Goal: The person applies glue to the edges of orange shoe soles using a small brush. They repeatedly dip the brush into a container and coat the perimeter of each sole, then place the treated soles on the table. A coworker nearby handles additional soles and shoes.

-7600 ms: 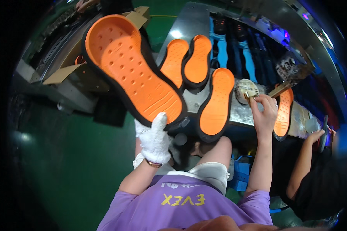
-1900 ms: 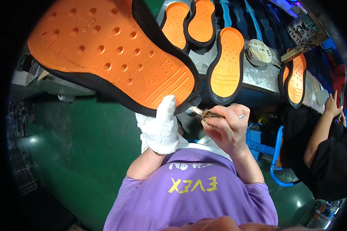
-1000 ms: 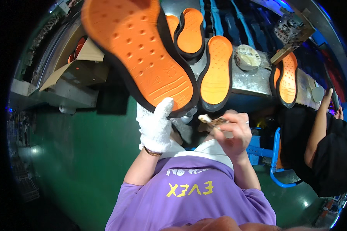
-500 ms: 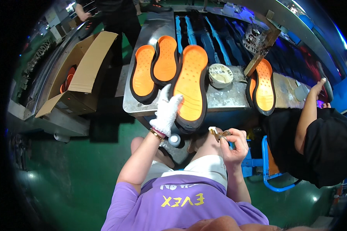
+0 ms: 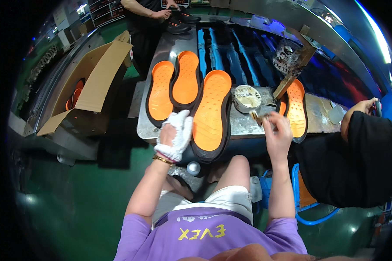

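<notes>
On a metal bench (image 5: 244, 126) above a green floor, the gloved left hand (image 5: 175, 135) clasps the rim of an orange shoe sole (image 5: 211, 114); the bare right hand (image 5: 278, 130) pinches a small brush (image 5: 256, 116) beside the glue tin (image 5: 247, 98). Judging by three more soles nearby, much remains.

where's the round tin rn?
Head view, right of centre: the round tin sits on the metal table, between the big orange sole and the right hand.

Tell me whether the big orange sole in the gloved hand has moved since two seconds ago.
Yes. The orange sole was lifted up toward the camera; now it lies flat on the metal table, beside the round tin, the left hand at its edge.
</notes>
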